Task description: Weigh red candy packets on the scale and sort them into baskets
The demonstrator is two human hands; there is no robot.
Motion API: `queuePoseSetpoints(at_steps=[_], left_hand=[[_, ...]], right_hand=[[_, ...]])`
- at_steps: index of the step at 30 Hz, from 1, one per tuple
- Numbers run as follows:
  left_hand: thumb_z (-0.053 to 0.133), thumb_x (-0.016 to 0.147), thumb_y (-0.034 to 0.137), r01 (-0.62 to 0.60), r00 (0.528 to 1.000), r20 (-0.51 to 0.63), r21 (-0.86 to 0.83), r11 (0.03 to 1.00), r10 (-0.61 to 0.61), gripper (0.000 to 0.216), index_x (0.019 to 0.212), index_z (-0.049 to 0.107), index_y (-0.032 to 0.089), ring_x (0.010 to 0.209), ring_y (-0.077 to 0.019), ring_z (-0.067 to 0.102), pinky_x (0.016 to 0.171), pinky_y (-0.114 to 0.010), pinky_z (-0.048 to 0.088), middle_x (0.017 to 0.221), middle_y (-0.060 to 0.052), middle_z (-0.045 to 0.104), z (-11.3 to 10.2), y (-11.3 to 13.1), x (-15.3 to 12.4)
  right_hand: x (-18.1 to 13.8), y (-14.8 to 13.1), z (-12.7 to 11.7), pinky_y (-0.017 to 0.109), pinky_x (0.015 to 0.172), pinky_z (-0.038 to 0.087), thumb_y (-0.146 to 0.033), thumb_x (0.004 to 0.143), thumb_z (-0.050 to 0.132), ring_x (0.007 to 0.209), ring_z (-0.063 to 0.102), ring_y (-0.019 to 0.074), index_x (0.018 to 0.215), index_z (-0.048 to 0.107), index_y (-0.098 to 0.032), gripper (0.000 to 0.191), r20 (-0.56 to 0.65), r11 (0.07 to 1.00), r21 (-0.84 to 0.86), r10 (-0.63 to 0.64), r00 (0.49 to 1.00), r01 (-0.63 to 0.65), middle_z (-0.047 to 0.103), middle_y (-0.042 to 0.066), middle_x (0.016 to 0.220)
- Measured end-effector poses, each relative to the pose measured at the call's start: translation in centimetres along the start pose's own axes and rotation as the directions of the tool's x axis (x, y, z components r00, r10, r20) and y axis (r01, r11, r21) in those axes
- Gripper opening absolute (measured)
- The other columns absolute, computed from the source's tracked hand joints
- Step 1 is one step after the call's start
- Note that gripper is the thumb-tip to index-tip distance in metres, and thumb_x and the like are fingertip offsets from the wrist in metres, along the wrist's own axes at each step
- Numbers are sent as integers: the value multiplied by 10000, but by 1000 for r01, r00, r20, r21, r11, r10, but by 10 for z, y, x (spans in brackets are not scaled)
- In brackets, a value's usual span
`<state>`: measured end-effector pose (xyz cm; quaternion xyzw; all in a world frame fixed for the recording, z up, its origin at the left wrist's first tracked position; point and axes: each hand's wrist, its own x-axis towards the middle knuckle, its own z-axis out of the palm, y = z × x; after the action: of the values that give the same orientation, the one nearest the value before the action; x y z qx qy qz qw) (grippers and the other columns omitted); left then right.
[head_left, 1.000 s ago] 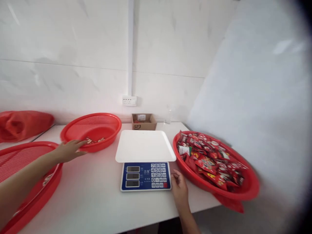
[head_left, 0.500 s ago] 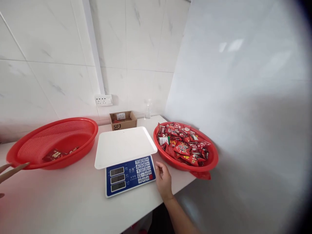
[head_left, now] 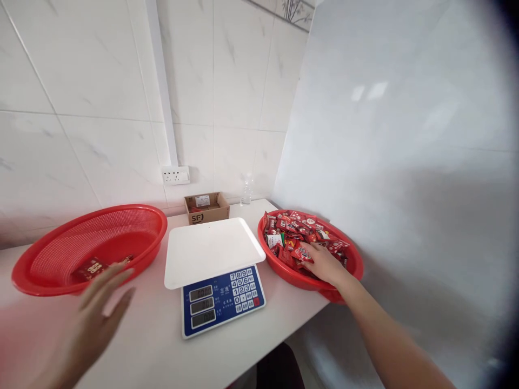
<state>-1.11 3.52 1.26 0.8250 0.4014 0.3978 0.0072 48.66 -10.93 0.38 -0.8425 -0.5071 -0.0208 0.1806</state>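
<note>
Looks early: bulk of the packets sit in the right basin, at the table's right edge; a few in the left basin, toward the left end; none on the pan of the scale between, display apparently zeros. Right hand has fingers bent over packets in the right basin, can't tell if closed on one; left hand loosely spread, nothing visible held, near the left basin's front rim, contact unclear.

A cardboard box stands near a bottle.
</note>
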Motion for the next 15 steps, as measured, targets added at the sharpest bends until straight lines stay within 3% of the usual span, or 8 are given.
queuePoseSetpoints(at_steps=[1,2,4,6,9,12,15], left_hand=[[490,809,415,-78,985,-158,-28,997,73,485,1277,398,500,1133,-247,545,944,-416,454,1311,106,508,20,9,-1],[497,828,383,-159,970,-195,-47,986,147,420,1248,481,387,1080,-239,580,917,-392,478,1261,17,556,39,18,-2],[499,853,323,-240,955,-192,-60,969,224,313,1151,561,252,1034,-223,604,878,-354,506,1156,-69,607,70,33,-5],[493,866,288,-270,954,-159,-78,960,255,255,1093,580,213,1023,-212,608,851,-331,522,1118,-87,619,89,42,-8],[489,869,260,-278,955,-139,-103,955,263,230,1073,583,214,1039,-216,596,862,-349,518,1108,-83,620,99,40,-14],[489,864,256,-234,960,-181,-109,966,212,247,1093,565,202,1093,-250,553,889,-404,494,1121,-104,601,99,32,-20],[487,865,299,-162,971,-193,-107,981,140,296,1133,535,184,1121,-279,515,880,-435,486,1165,-135,562,98,27,-25]], right_hand=[[4,2,1,410,871,420,-246,733,580,1115,519,304,1242,534,-194,514,89,997,-64,38,995,-32,495,124,1319],[7,1,1,392,846,430,-236,755,553,1101,534,298,1268,511,-207,515,149,992,-117,74,986,-57,476,117,1340],[10,-2,-1,366,798,440,-208,805,470,1058,567,284,1288,489,-230,483,182,979,-179,132,974,-99,523,106,1297],[11,-5,-8,351,758,442,-181,830,401,990,605,273,1277,495,-233,460,147,970,-196,177,973,-146,624,109,1150],[13,-12,-25,342,730,442,-193,859,329,928,630,263,1310,448,-214,466,75,949,-213,253,965,-232,672,118,1013],[17,-31,-40,354,788,441,-223,879,307,1002,603,262,1339,401,-189,471,-70,953,-125,268,961,-274,652,123,1073],[21,-72,-39,363,851,438,-229,873,360,1026,591,249,1312,433,-197,446,-174,987,102,142,974,-126,646,105,1101]])
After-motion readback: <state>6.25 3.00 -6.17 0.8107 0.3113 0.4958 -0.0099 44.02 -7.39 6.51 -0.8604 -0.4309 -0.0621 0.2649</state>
